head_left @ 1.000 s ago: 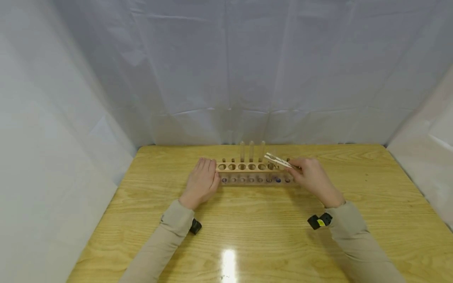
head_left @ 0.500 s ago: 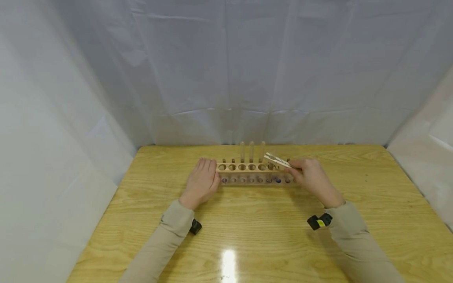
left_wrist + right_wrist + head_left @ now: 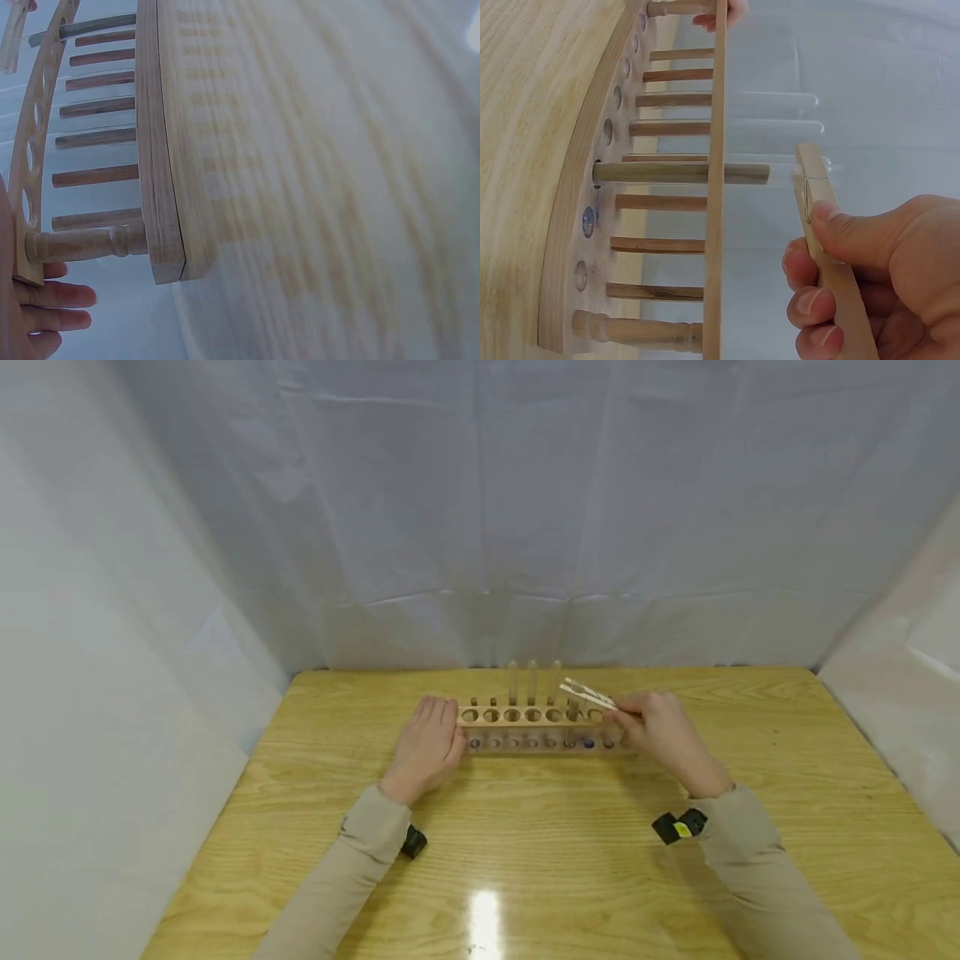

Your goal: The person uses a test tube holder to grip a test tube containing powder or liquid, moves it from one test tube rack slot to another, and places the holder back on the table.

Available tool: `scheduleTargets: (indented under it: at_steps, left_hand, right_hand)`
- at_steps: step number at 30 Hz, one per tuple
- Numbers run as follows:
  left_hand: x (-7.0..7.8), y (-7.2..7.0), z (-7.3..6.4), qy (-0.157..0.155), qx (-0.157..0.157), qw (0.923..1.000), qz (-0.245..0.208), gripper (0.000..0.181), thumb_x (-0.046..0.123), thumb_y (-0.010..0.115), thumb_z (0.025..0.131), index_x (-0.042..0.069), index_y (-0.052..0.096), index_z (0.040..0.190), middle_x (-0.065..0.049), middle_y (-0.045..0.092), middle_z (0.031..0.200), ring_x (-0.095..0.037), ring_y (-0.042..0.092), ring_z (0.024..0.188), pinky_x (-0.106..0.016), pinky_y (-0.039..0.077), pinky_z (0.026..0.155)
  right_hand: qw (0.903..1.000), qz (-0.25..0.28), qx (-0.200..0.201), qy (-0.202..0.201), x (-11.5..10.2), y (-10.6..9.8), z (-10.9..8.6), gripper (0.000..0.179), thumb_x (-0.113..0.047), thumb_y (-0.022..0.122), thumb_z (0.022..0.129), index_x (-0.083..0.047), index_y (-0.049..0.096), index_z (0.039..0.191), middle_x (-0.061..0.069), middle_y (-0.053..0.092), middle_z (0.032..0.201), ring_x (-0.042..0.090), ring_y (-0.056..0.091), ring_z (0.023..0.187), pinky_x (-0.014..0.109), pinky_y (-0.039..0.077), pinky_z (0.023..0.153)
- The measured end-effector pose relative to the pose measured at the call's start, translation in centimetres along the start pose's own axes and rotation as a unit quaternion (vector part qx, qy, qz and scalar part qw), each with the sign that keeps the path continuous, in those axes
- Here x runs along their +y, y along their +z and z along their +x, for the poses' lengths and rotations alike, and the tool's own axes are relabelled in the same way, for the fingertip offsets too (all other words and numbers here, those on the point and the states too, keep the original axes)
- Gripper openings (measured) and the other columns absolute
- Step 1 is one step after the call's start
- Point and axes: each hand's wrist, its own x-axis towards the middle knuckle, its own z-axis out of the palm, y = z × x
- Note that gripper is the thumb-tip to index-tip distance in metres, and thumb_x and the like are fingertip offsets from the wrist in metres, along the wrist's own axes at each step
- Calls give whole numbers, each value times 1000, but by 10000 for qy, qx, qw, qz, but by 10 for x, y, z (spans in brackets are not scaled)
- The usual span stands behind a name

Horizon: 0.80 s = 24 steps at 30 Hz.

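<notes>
A wooden test tube rack [image 3: 540, 717] stands near the back of the table. My left hand [image 3: 429, 747] grips its left end, thumb in front and fingers behind, and in the left wrist view the fingertips show past the end post. My right hand [image 3: 660, 735] pinches a wooden test tube clamp [image 3: 847, 300] between thumb and curled fingers. The clamp's end points left over the rack, overlapping the clear top of an upright test tube [image 3: 682, 173]. That tube looks greenish brown lower down and passes through the top board.
Three clear test tubes [image 3: 532, 681] stand upside down on pegs behind the rack's top board. Blue shows in a base hole [image 3: 589, 223] near the right end. A yellowish wooden table [image 3: 570, 860] lies in front, with pale sheeting [image 3: 480, 527] behind and at both sides.
The clamp and right hand have shifted very slightly up and left, showing more of a hole at the rack's right. The left hand keeps its place on the rack.
</notes>
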Motion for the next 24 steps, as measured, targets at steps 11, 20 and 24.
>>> scheduleTargets:
  at_steps: [11,20,24]
  left_hand:
    - [-1,1,0,13,69,10000,-16,41,19,26,101,-9,51,117,-26,54,109,-43,52,111,-50,30,115]
    - [-1,2,0,35,186,9998,-15,40,19,27,100,-8,52,115,-26,54,108,-42,53,110,-50,32,114]
    - [0,1,0,-1,105,9999,-23,39,19,28,100,-8,52,116,-26,54,109,-42,52,111,-50,30,115]
  right_hand:
    - [10000,11,86,-2,-6,-9,4,20,-4,67,92,10,72,106,10,66,67,9,38,41,23,33,38]
    - [10000,-15,62,21,-12,-17,7,22,-5,66,94,10,71,109,10,68,68,9,40,40,24,34,36]
    - [9998,9,169,-61,-14,-20,8,18,-5,67,93,8,74,103,11,69,71,8,42,41,23,35,36]
